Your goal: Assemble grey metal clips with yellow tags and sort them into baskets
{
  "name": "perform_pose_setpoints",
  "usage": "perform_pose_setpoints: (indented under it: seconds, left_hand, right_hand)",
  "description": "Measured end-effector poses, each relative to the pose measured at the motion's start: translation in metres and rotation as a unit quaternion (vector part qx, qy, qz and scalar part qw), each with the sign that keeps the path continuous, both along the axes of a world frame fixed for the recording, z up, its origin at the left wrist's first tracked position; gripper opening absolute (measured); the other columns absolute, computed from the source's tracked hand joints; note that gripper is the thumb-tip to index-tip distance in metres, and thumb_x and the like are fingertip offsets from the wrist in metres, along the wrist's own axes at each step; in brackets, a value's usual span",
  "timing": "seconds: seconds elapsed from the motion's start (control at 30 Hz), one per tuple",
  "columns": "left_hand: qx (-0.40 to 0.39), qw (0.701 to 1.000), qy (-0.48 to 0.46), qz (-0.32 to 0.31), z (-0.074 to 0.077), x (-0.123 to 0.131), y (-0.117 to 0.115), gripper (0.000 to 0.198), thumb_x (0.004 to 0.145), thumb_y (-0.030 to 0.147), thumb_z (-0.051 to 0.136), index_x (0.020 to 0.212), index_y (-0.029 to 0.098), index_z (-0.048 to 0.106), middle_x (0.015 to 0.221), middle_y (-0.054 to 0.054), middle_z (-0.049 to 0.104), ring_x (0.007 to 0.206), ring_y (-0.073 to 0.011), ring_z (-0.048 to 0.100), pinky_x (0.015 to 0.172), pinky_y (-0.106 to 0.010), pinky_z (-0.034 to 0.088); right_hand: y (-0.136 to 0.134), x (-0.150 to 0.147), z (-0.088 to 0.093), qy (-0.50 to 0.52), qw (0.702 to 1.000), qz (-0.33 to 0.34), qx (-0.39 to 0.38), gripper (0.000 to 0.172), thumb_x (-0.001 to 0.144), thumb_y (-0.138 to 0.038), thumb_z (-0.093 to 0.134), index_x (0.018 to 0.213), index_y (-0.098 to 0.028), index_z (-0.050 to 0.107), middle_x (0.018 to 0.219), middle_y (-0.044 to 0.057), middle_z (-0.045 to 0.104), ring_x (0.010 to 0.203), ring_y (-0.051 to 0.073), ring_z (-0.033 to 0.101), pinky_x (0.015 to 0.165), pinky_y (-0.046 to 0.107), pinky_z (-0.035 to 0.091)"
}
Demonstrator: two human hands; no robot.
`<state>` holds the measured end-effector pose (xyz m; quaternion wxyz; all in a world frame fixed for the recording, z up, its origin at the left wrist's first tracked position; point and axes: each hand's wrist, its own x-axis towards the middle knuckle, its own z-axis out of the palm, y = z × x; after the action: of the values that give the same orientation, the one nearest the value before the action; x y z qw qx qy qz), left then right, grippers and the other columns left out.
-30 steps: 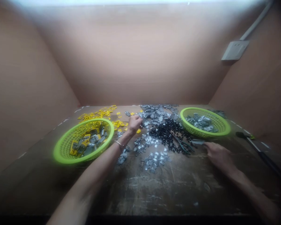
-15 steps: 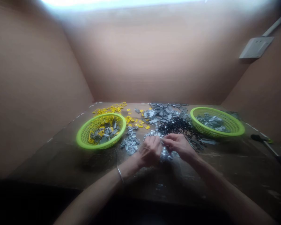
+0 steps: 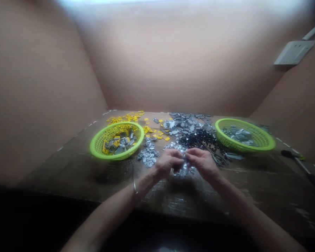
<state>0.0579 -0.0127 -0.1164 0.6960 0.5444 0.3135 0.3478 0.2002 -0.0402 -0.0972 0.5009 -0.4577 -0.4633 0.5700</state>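
And there was the worn wooden table, scuffed dark, a heap of small black parts at its centre! Just behind that heap, grey metal pieces spread out; left of it sat a lime-green plastic basket, yellow plastic pieces beyond; right, a second basket.

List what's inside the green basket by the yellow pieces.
The green plastic basket holds grey metal parts mixed with yellow pieces; the basket's floor is hidden beneath them.
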Motion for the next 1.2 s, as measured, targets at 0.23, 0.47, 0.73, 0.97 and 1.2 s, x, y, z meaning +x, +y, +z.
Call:
perform_pose_setpoints:
  seconds: [0.23, 0.47, 0.73, 0.97, 1.2]
  left_hand:
    - [-0.064, 0.994, -0.058, 0.062, -0.010, 0.004, -0.018, 0.012, 0.057, 0.018, 0.057, 0.062, 0.011, 0.048, 0.047, 0.000, 0.051, 0.038, -0.0076, 0.046, 0.037, -0.019, 0.032]
    - [-0.045, 0.987, -0.112, 0.110, -0.009, 0.006, -0.021, 0.012, 0.058, 0.017, 0.058, 0.066, 0.011, 0.050, 0.051, 0.001, 0.051, 0.041, -0.0056, 0.045, 0.041, -0.019, 0.034]
    - [-0.048, 0.983, -0.126, 0.123, -0.014, 0.016, -0.008, 0.025, 0.058, 0.016, 0.057, 0.082, 0.011, 0.054, 0.059, -0.002, 0.054, 0.046, -0.0069, 0.048, 0.043, -0.018, 0.034]
    - [0.021, 0.956, -0.044, 0.291, -0.012, 0.025, 0.042, 0.027, 0.059, 0.016, 0.053, 0.086, 0.013, 0.050, 0.052, 0.003, 0.047, 0.040, -0.0041, 0.041, 0.038, -0.015, 0.028]
    - [0.175, 0.933, 0.145, 0.281, -0.014, 0.024, 0.053, 0.031, 0.073, 0.025, 0.039, 0.103, 0.018, 0.043, 0.066, -0.002, 0.050, 0.052, -0.0080, 0.044, 0.045, -0.018, 0.034]
  right_hand:
    - [0.001, -0.005, -0.027, 0.145, 0.985, 0.019, -0.088, 0.018, 0.056, -0.024, 0.065, 0.059, -0.012, 0.053, 0.048, -0.004, 0.047, 0.035, 0.003, 0.039, 0.031, 0.015, 0.028]
    - [-0.006, -0.016, -0.021, 0.186, 0.973, 0.035, -0.130, 0.015, 0.059, -0.025, 0.062, 0.063, -0.014, 0.052, 0.056, -0.003, 0.048, 0.040, 0.002, 0.036, 0.032, 0.014, 0.024]
    - [0.013, -0.011, -0.033, 0.077, 0.992, -0.033, -0.099, 0.027, 0.059, -0.038, 0.060, 0.058, -0.015, 0.046, 0.045, -0.006, 0.039, 0.035, 0.003, 0.030, 0.032, 0.016, 0.018]
    - [0.046, 0.042, -0.014, -0.485, 0.871, -0.046, 0.062, 0.026, 0.063, -0.042, 0.052, 0.061, -0.016, 0.056, 0.062, 0.002, 0.055, 0.058, 0.012, 0.049, 0.050, 0.023, 0.032]
    - [0.053, 0.053, -0.043, -0.719, 0.692, -0.020, 0.065, 0.018, 0.069, -0.034, 0.046, 0.071, -0.019, 0.055, 0.076, 0.003, 0.056, 0.072, 0.015, 0.052, 0.055, 0.022, 0.032]
